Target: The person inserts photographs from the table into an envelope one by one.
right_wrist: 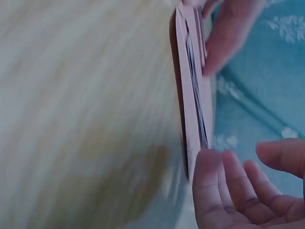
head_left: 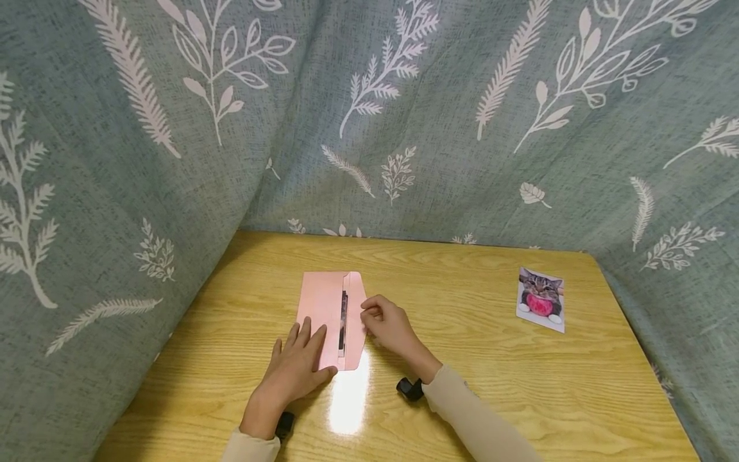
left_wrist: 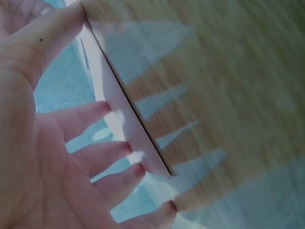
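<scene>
A pink envelope [head_left: 320, 292] lies on the wooden table, its flap [head_left: 355, 321] spread to the right. Along its opening shows the dark edge of something flat inside [head_left: 343, 314]. My left hand [head_left: 294, 366] rests on the envelope's near left part with fingers spread; in the left wrist view its fingertips [left_wrist: 136, 168] touch the pink paper [left_wrist: 126, 119]. Beside the flap's outer edge is my right hand [head_left: 389, 324], fingers loosely bent. In the right wrist view the thumb [right_wrist: 281, 155] stands apart from the fingers [right_wrist: 209, 183], with nothing between them.
A card with a cat picture [head_left: 541, 300] lies on the table [head_left: 450, 282] at the right. Green-grey leaf-patterned cloth [head_left: 323, 173] hangs behind and at both sides. A black wrist device [head_left: 410, 389] sits at my right wrist.
</scene>
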{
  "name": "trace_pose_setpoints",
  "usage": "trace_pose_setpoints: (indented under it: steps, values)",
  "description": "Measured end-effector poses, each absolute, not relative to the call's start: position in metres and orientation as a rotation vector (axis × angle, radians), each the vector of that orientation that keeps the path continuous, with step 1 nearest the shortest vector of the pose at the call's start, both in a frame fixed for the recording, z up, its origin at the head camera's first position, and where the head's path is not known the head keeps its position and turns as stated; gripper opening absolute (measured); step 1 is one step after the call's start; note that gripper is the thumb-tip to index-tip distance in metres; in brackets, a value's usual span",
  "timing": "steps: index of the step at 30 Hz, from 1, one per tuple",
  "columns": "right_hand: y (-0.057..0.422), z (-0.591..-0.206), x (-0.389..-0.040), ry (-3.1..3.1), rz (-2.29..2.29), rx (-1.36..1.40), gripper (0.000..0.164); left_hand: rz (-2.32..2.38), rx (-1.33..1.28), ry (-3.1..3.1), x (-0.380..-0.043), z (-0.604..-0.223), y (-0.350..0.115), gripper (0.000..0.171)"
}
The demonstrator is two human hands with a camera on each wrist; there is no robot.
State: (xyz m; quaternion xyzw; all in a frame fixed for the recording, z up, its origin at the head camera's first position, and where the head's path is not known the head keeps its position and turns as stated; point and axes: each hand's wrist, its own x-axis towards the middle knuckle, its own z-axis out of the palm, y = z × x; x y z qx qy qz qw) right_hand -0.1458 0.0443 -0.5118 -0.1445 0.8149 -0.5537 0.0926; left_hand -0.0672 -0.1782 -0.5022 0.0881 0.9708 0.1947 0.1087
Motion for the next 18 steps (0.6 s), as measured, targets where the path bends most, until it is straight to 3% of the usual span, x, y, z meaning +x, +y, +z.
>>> trace_pose_setpoints:
  steps: [18]
  values:
    - [0.151, -0.491, -0.16, 2.621, -1.618, -0.267, 0.027, 0.6, 0.248, 2.83, -0.068, -0.503, -0.178, 0.085]
